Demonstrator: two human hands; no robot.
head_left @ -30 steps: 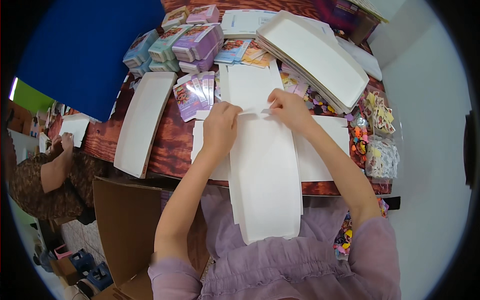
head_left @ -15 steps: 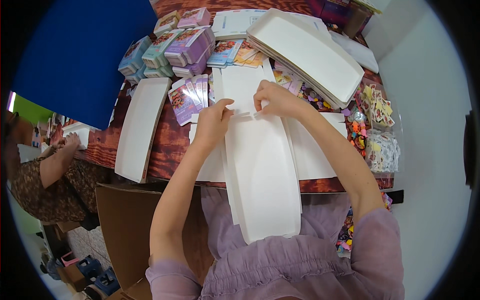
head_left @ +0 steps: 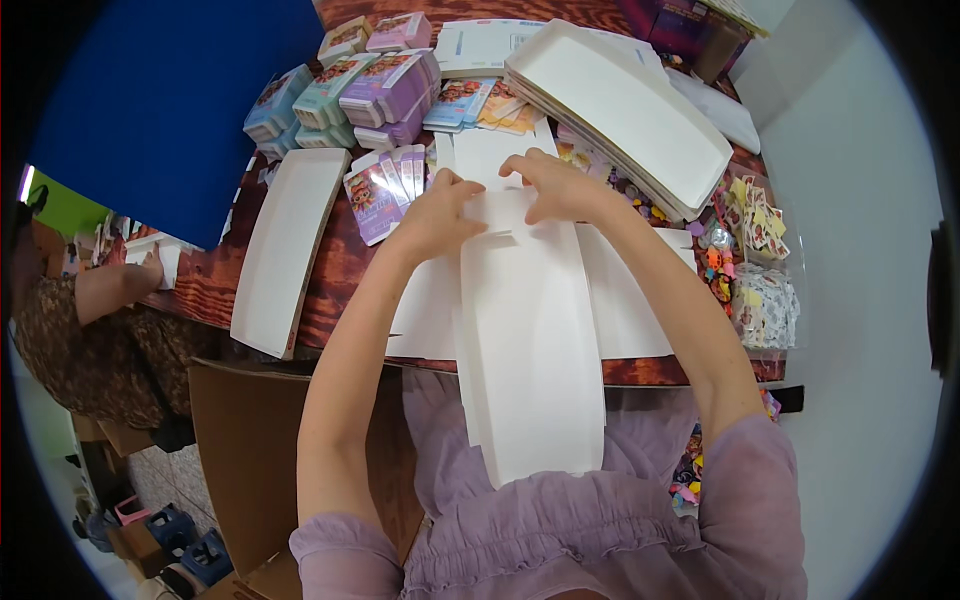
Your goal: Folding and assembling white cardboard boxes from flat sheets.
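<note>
A long white cardboard tray (head_left: 530,350) with folded-up sides extends from the table over my lap. At its far end, my left hand (head_left: 440,215) is curled around the left corner of the end flap (head_left: 500,208), thumb on the near side. My right hand (head_left: 558,188) grips the flap's right corner, index finger bent over the far side and thumb below. Flat white card lies spread beneath the tray on both sides.
A finished white tray (head_left: 290,250) lies to the left, and a stack of trays (head_left: 625,110) at the back right. Small printed boxes (head_left: 388,90) are piled at the back left. Bags of stickers (head_left: 765,300) lie on the right. Another person (head_left: 100,340) works at far left.
My fingers have gone from pinching small tabs at the far end to spreading around the flap's corners. The flap now stands folded between my hands.
</note>
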